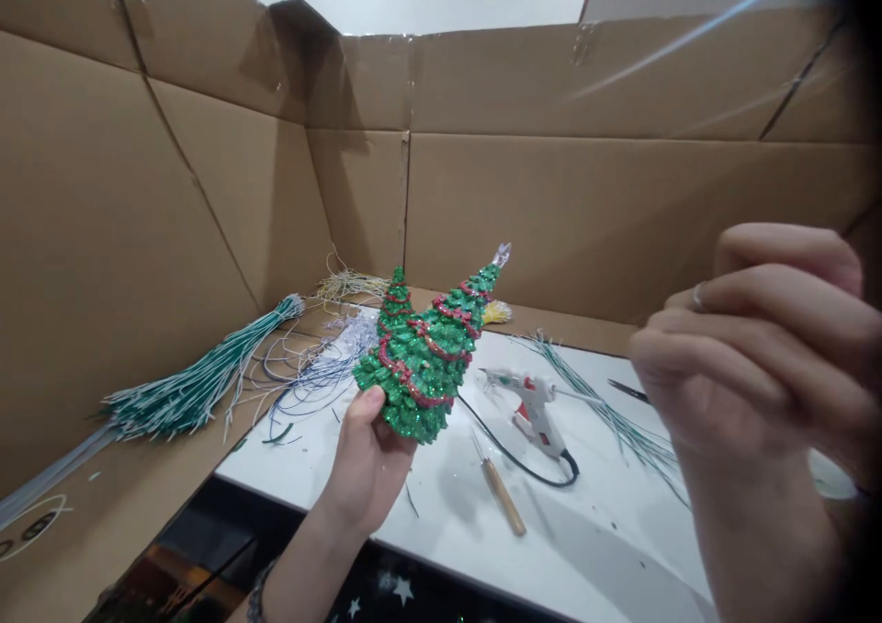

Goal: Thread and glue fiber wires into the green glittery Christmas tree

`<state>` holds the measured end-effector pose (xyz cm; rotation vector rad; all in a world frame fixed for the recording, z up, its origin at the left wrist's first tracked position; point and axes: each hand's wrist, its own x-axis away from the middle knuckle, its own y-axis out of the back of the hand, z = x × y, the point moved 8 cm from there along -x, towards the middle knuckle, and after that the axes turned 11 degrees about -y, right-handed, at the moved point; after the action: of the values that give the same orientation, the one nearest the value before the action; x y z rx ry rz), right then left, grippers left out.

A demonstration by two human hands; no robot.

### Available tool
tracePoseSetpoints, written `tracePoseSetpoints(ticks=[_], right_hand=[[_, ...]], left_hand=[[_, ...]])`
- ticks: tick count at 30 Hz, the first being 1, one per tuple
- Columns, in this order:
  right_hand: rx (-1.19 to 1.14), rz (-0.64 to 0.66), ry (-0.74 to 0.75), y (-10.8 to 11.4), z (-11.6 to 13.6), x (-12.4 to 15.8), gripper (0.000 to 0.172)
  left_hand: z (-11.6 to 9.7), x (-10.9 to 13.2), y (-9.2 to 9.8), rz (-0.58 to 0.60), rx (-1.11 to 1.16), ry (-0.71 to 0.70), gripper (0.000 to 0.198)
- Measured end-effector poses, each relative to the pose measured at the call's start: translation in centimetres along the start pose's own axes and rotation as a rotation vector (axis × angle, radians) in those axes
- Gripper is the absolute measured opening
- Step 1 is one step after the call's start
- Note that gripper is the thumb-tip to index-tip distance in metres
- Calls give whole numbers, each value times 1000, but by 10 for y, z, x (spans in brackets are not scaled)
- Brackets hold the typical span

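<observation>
My left hand (368, 467) grips a glittery green Christmas tree figurine (431, 356) by its base, tilted above the white table. Red garlands wind around the figurine, which has two peaks; a clear piece (503, 254) tops the taller, right-hand one. Raised close to the camera on the right is my right hand (758, 366), apart from the figurine. Its fingers are curled closed, one wearing a ring, and whatever may be between them is hidden. Below the figurine lie a wooden-handled awl (503, 496) and a white hot glue gun (541, 412) with a black cord.
Cardboard walls (551, 200) enclose the white table (447, 513) at the back and left. A thick bundle of green wires (199, 375) lies left, beside loose blue wires (310, 379). More green wires (599, 407) and a dark pointed blade (626, 390) lie right of the glue gun.
</observation>
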<state>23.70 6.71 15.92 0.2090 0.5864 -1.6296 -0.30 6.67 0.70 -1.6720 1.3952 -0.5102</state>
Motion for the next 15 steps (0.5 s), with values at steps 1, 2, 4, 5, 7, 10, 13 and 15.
tracePoseSetpoints(ticks=[1, 2, 4, 5, 7, 10, 13, 15], right_hand=[[-22, 40, 37, -4, 3, -1, 22], [-20, 108, 85, -12, 5, 0, 25], [67, 248, 229, -33, 9, 7, 29], [168, 283, 344, -44, 13, 14, 26], [505, 262, 629, -63, 17, 31, 19], [1083, 102, 922, -81, 10, 50, 17], [1470, -14, 829, -73, 1, 45, 18], [1554, 177, 674, -66, -8, 43, 22]], left_hand=[[1, 1, -1, 5, -2, 7, 39], [2, 2, -1, 12, -3, 12, 40], [4, 4, -2, 25, -12, 22, 40], [5, 4, -2, 32, -17, 27, 40], [5, 5, -1, 36, -28, 29, 41], [5, 5, 0, 27, -38, 20, 41], [2, 3, 0, 32, -27, 1, 39], [0, 2, 1, 36, -11, -14, 37]])
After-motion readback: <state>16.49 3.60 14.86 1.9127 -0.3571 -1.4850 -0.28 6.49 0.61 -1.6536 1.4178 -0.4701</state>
